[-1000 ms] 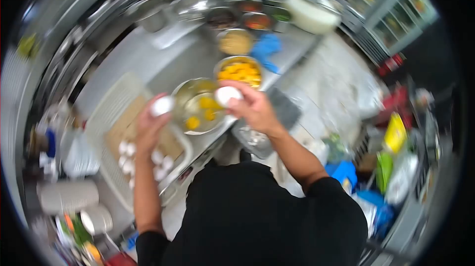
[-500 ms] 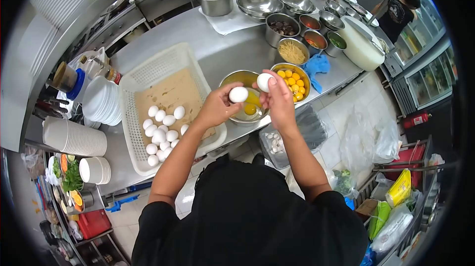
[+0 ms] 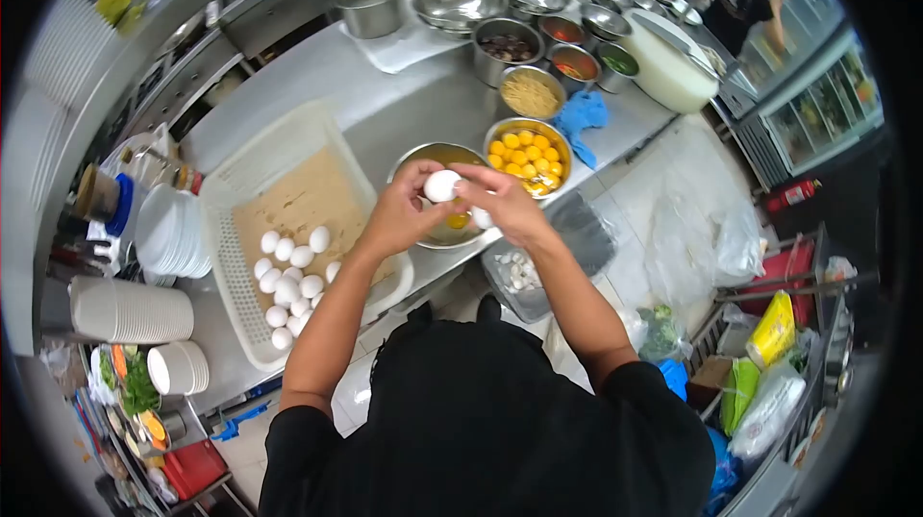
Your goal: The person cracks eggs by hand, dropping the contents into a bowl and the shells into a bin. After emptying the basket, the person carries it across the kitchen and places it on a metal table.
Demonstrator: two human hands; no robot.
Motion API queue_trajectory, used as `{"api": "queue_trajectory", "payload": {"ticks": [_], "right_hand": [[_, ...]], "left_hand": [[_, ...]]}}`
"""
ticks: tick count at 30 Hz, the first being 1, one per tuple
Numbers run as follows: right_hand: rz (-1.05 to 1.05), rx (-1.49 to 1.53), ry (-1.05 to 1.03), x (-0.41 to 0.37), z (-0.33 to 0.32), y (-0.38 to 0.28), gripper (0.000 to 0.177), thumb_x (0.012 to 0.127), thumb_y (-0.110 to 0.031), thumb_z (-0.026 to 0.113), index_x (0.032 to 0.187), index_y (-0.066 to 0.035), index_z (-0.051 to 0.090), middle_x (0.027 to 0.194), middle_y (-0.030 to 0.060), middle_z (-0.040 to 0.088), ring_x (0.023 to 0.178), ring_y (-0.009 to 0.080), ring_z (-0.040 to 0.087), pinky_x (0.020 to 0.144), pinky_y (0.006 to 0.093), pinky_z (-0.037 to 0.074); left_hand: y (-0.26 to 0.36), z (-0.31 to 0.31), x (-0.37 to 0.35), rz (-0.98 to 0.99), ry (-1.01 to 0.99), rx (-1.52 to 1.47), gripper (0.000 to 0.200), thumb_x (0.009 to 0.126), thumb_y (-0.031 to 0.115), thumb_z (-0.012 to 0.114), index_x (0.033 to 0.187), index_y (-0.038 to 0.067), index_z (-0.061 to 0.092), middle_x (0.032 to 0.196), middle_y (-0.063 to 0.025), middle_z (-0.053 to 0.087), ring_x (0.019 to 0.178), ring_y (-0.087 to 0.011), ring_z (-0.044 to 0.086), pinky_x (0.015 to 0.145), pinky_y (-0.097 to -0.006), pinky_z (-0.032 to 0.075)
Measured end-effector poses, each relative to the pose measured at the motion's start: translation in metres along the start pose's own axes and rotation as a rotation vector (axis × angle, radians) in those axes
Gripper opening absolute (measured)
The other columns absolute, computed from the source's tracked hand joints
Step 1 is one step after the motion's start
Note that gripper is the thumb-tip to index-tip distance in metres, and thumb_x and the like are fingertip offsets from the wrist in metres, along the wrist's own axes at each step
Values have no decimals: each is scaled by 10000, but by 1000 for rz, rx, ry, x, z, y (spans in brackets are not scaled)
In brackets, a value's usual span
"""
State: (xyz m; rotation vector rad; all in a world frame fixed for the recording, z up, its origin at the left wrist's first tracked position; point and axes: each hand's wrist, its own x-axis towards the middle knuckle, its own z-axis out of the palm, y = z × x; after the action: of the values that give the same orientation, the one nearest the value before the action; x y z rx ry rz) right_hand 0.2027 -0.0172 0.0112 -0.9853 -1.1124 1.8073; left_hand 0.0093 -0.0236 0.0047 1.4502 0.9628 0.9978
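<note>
Over a metal bowl (image 3: pixel 396 169) with raw egg in it, my left hand (image 3: pixel 404 214) holds a white egg (image 3: pixel 441 186). The fingertips of my right hand (image 3: pixel 510 205) touch that egg's right side. A second white egg (image 3: pixel 482 217) is tucked under my right hand's fingers, partly hidden. Right of this bowl stands another metal bowl (image 3: pixel 567 166) full of egg yolks. To the left, several white eggs (image 3: pixel 291 288) lie on brown cardboard (image 3: pixel 288 195) inside a white plastic basket (image 3: pixel 223 238).
Bowls of noodles (image 3: pixel 531 94) and other food stand behind, near a blue cloth or glove (image 3: pixel 581 118). A bin (image 3: pixel 519 277) with eggshells sits below the counter's edge. Stacked white bowls (image 3: pixel 130 310) are at left. Another person (image 3: pixel 740 3) stands at the far right.
My hands have come together, and my right fingertips now touch the egg in my left hand. The egg in my right hand has shifted lower under its fingers. The view has moved slightly.
</note>
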Motion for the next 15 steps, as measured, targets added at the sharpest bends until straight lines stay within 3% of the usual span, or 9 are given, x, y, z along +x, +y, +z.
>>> {"api": "queue_trajectory", "payload": {"ticks": [3, 5, 7, 8, 11, 13, 15], "right_hand": [[-140, -1, -4, 11, -4, 11, 423, 845, -129, 690, 1229, 9, 577, 873, 57, 671, 687, 82, 601, 592, 209, 473], [-148, 0, 7, 12, -9, 13, 406, 830, -101, 688, 1204, 20, 587, 868, 56, 670, 682, 81, 598, 597, 208, 472], [-145, 12, -20, 17, -6, 14, 390, 815, -73, 687, 1180, 31, 598, 864, 54, 669, 677, 81, 594, 602, 207, 471], [-152, -65, -11, 18, -7, 13, 390, 805, -68, 688, 1170, 37, 602, 863, 54, 670, 680, 78, 594, 606, 205, 469], [-190, -190, 19, 22, 1, 10, 400, 774, -72, 686, 1156, 21, 615, 864, 61, 672, 704, 76, 597, 624, 210, 470], [-327, -371, 39, 29, 0, 15, 397, 760, -87, 686, 1139, 13, 619, 875, 64, 675, 734, 89, 601, 655, 230, 483], [-342, -457, 28, 30, -1, 14, 391, 755, -91, 685, 1125, 14, 619, 882, 63, 676, 748, 94, 604, 670, 237, 489]], "left_hand": [[1, 2, 6, -26, -38, 60, 532, 839, 77, 707, 1311, -4, 475, 1140, -72, 615, 1027, -132, 592, 846, -259, 485], [7, 3, 8, -50, -44, -81, 517, 848, 94, 707, 1309, -9, 497, 1143, -76, 622, 1014, -124, 598, 815, -249, 494], [9, -4, 9, -136, -19, 51, 480, 859, 118, 702, 1289, -8, 529, 1119, -75, 636, 982, -117, 606, 788, -246, 502], [1, -6, 10, -38, -9, 31, 429, 855, 117, 698, 1242, -13, 568, 1073, -73, 655, 932, -112, 616, 771, -245, 506], [19, -6, 11, -89, -3, 138, 434, 833, 94, 691, 1234, -20, 570, 1031, -74, 668, 900, -110, 624, 772, -248, 510], [18, 0, 10, -84, 54, 164, 408, 807, 79, 682, 1189, -35, 595, 992, -73, 677, 859, -100, 622, 763, -244, 512], [8, -1, 11, 1, 68, 303, 379, 795, 88, 689, 1147, -32, 621, 987, -71, 680, 849, -95, 615, 752, -250, 518]]}}
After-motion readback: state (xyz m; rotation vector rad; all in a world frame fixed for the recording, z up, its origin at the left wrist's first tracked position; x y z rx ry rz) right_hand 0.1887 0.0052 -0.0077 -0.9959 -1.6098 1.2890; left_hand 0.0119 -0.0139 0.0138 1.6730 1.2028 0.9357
